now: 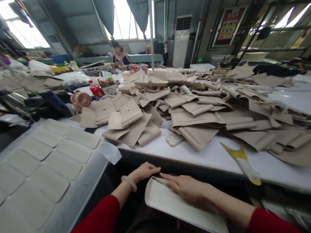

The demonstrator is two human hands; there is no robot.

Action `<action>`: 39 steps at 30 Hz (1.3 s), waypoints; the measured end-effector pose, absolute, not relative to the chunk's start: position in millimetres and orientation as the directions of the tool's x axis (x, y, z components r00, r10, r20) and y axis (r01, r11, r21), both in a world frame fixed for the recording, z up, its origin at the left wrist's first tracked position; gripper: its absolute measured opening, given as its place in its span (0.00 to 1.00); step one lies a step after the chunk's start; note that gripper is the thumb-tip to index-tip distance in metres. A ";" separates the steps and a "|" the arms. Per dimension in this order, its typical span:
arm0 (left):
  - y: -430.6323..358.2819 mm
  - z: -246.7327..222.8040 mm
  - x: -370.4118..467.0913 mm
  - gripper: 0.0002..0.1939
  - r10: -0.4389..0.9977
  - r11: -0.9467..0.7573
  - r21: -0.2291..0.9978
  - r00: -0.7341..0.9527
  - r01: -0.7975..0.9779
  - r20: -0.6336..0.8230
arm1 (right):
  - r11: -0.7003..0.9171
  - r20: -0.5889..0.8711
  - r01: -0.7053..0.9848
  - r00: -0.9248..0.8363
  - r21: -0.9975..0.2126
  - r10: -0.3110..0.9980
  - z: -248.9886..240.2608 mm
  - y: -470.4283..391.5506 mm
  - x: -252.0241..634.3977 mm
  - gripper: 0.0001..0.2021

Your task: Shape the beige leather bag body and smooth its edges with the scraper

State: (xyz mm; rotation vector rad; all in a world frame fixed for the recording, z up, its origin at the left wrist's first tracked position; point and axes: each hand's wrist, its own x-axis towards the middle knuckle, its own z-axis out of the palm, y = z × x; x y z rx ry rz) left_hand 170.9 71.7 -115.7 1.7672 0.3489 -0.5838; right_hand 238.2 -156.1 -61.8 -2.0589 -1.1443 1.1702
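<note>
A pale off-white leather bag piece point(184, 207), boxy with a folded edge, lies tilted below the table's front edge. My right hand point(187, 188) is on its upper side, fingers closed over the far edge; part of the grip is hidden. Just beyond the piece's far left corner, my left hand point(145, 171) has its fingers stretched out toward the right fingertips. It holds nothing that I can see. Beige bag parts point(196, 119) with folded flaps and small metal fittings are heaped on the white table point(175, 157) ahead.
Pale rounded panels point(68, 150) lie in rows on a board at the left. A yellow-ended tool point(241, 160) rests near the table edge at right. A pink fan point(81, 100) and a red-labelled bottle point(96, 88) stand behind. Another person point(119, 58) sits across the table.
</note>
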 end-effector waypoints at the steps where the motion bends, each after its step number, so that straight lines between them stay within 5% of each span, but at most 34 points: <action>1: 73.3 -102.0 174.3 0.32 -0.096 -0.302 0.816 0.836 0.493 -0.541 | -0.535 -0.463 0.438 0.268 -0.722 0.845 -59.3 -162.8 239.3 0.30; 6: 67.6 -55.4 183.8 0.23 -0.304 -0.474 0.785 0.763 0.399 -0.571 | -0.567 -0.526 0.436 0.224 -0.699 0.821 -49.8 -195.5 246.9 0.32; 11: 70.6 -56.6 190.6 0.25 -0.361 -0.544 0.740 0.686 0.395 -0.632 | -0.599 -0.575 0.370 0.185 -0.710 0.797 -44.4 -232.5 258.5 0.27; 18: 76.9 -63.1 206.0 0.25 -0.390 -0.618 0.665 0.571 0.419 -0.722 | -0.621 -0.580 0.279 0.222 -0.733 0.784 -46.7 -248.8 268.0 0.26; 26: 68.4 -72.6 225.4 0.24 -0.415 -0.706 0.644 0.564 0.295 -0.714 | -0.640 -0.572 0.382 0.287 -0.667 0.768 -57.2 -209.3 264.6 0.27; 34: 52.3 -63.6 224.6 0.22 -0.408 -0.721 0.650 0.610 0.241 -0.679 | -0.602 -0.573 0.474 0.224 -0.643 0.788 -58.9 -170.4 256.3 0.33; 39: 46.1 -54.0 203.9 0.25 -0.371 -0.719 0.675 0.729 0.167 -0.575 | -0.602 -0.474 0.522 0.373 -0.604 0.798 -51.0 -183.9 250.9 0.30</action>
